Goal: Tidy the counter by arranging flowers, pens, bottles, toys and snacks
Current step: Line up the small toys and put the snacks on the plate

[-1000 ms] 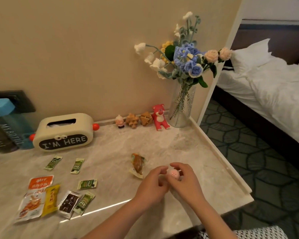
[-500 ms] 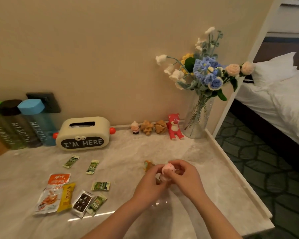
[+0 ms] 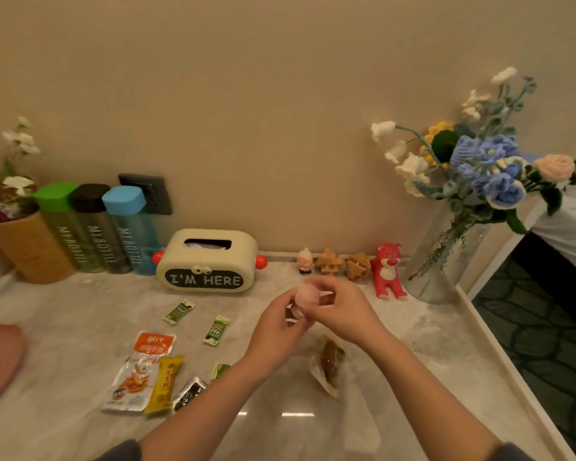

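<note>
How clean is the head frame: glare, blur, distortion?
Head view: dim, warm light; two small glare streaks on the marble counter near the forearms; the pink toy pinched between left hand and right hand is soft, details unreadable; wide-angle bend leans the three bottles at left; tissue box lettering reads sharp.

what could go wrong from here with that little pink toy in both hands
1. The pink toy is held only in a pinch by the left hand and right hand above the counter; it might slip and roll off.
2. If it joins the toy row, the red bear stands right beside the glass vase, so a reach there could knock either.
</note>
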`<state>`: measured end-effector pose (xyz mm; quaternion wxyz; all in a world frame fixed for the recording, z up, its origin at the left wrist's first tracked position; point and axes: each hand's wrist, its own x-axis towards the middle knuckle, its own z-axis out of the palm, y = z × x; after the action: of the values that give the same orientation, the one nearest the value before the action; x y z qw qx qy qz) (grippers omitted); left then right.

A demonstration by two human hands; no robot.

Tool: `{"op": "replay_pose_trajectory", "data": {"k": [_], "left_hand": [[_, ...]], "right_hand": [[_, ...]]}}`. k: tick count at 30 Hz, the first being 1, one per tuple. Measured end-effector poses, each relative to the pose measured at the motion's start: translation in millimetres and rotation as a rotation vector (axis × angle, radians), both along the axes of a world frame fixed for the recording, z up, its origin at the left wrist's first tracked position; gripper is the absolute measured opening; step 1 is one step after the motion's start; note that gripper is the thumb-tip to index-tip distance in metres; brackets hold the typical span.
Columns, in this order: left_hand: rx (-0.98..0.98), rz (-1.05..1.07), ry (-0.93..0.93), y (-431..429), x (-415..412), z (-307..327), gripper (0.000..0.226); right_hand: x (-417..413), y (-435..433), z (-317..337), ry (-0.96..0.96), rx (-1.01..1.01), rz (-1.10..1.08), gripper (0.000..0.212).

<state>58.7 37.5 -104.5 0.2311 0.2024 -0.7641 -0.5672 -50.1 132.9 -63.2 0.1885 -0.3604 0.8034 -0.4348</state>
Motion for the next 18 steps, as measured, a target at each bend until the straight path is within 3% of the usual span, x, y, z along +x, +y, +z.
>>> {"op": "replay_pose_trajectory", "data": {"k": [9,14,18], "left_hand": [[0.031,0.097,0.019,-54.7,-32.9,-9.7,0.042],[0.095,0.098,-0.138,-74.6,-46.2,-31.8,0.060],[0.170,0.104,-0.164,-83.2,-54.2,-39.4,0.058]], "right_hand": [[-47.6,-72.3,12.4,0.538,0.247,0.215,0.031],[-75.3,-109.3,3.0,0.619,0.299,0.220,0.037],[-89.6,-131.3,-8.9,0.651,0.344,0.245,0.041]]}}
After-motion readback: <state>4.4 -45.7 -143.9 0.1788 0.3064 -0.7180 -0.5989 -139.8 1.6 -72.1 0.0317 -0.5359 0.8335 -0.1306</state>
